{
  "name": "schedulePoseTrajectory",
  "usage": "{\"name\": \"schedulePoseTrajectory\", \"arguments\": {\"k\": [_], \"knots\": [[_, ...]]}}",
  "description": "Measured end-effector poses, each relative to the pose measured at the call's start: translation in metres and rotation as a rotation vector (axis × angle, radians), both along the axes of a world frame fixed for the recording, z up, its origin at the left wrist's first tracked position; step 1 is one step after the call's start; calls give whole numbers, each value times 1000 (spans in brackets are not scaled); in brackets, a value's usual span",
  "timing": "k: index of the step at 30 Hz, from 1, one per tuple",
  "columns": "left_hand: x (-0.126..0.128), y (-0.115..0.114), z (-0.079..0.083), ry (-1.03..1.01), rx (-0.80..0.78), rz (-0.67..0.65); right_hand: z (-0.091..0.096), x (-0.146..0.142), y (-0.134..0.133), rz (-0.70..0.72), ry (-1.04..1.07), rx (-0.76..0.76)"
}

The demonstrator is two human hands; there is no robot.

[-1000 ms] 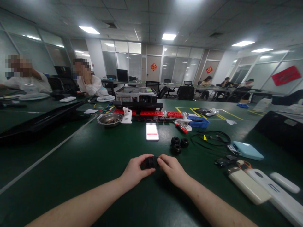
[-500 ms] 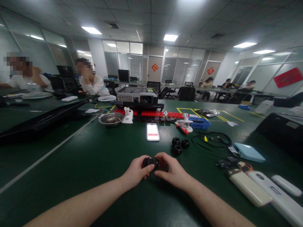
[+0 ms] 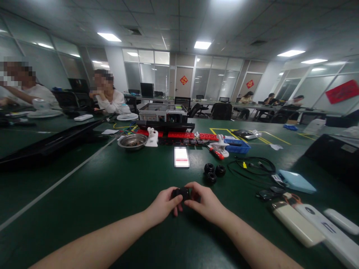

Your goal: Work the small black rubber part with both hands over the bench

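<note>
Black part (image 3: 183, 192): held up between the two hands, above the near middle of the surface (image 3: 134, 175); its finer detail is too small and dark to be made out.
Left hand (image 3: 165, 204): wrapped round the left side of the black part, the thumb laid across its near face; the part is gripped in these fingers.
Right hand (image 3: 204, 201): thumb and forefinger curved about the right end with a narrow gap between their tips; whether the part is pinched by these fingers cannot be told.
Three black ringed pieces (image 3: 211, 177): grouped close together on the surface, beyond the right hand and clear of it; not held by either hand.
Progress: one part is in hand and three pieces are laid aside; whether those have been worked on or are yet to be handled is not shown. The handling of the held part is judged unfinished, since both hands are placed at it and it has not been set down.
Lit screen (image 3: 181, 157): laid flat ahead of the hands, left of the three pieces.
</note>
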State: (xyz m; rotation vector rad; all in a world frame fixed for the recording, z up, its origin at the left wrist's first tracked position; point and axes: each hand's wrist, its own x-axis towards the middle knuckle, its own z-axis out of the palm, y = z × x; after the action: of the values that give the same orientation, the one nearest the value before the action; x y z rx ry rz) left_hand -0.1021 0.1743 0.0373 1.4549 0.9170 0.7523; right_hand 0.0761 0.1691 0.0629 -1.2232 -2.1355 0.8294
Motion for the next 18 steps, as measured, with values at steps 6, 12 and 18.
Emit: {"name": "schedulePoseTrajectory", "arguments": {"k": [6,12,18], "knots": [[1,1,-1,6,-52,-5,4,-4,-4,-21,-137,65],[1,-1,4,20,43,30,6,-2,-10,47,-129,-41],[-3,-5,11,132,236,44,-1,0,-1,-23,-96,-19]]}}
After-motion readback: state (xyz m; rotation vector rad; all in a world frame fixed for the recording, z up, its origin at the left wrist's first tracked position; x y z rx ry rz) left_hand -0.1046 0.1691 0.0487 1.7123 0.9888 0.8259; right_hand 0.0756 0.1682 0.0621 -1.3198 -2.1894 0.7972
